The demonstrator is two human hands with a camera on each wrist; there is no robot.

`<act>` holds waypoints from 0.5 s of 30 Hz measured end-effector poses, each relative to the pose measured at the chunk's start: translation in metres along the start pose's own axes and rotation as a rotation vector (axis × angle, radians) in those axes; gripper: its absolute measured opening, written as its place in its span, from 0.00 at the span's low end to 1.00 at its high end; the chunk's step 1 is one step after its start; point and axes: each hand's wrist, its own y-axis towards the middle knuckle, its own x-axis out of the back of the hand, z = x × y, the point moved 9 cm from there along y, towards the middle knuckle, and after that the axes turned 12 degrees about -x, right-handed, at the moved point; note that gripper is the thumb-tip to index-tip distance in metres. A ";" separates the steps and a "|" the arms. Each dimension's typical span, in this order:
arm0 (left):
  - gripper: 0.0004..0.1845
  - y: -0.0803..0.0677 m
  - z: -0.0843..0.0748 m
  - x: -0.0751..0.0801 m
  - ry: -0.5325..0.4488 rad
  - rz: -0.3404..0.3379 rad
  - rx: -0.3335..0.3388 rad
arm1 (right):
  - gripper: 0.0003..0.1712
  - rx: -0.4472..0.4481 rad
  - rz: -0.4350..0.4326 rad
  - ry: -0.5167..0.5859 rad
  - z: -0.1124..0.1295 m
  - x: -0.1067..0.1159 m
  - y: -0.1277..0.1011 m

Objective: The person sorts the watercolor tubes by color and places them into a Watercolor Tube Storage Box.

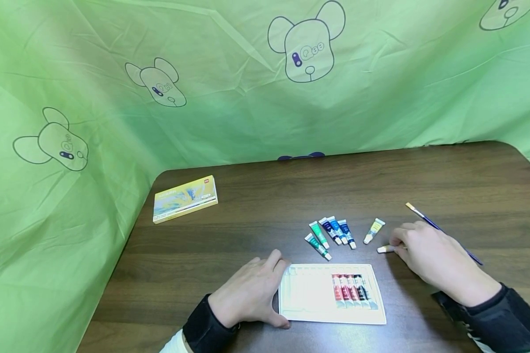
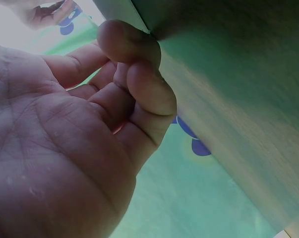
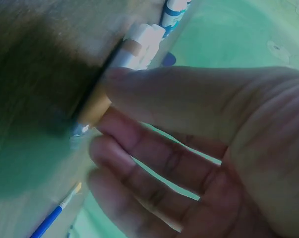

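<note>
The right hand [image 1: 428,255] pinches a pale orange-tan paint tube [image 1: 385,249] low on the wooden surface [image 1: 247,235], thumb and forefinger closed on its tail end; the tube's long axis runs leftward from that grip, its white cap pointing toward the white tray [image 1: 309,294]. It lies just in front of the yellow tube [image 1: 374,230], between the tray's far right corner and the blue-handled brush [image 1: 441,230]. The left hand [image 1: 251,291] is farther off, resting with relaxed fingers against the tray's left edge.
</note>
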 end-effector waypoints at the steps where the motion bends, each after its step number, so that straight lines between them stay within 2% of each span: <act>1: 0.53 0.000 0.000 0.000 -0.002 0.000 0.000 | 0.13 -0.015 0.027 0.004 -0.001 -0.002 0.001; 4: 0.54 0.000 0.000 0.000 -0.006 -0.001 0.000 | 0.12 -0.041 0.079 0.012 -0.004 -0.005 0.002; 7: 0.54 0.000 0.001 -0.001 -0.014 0.010 0.007 | 0.12 -0.040 0.096 0.013 -0.004 -0.007 0.002; 15: 0.54 0.001 0.001 -0.001 -0.017 0.022 0.015 | 0.14 0.044 0.101 0.019 -0.006 -0.008 -0.001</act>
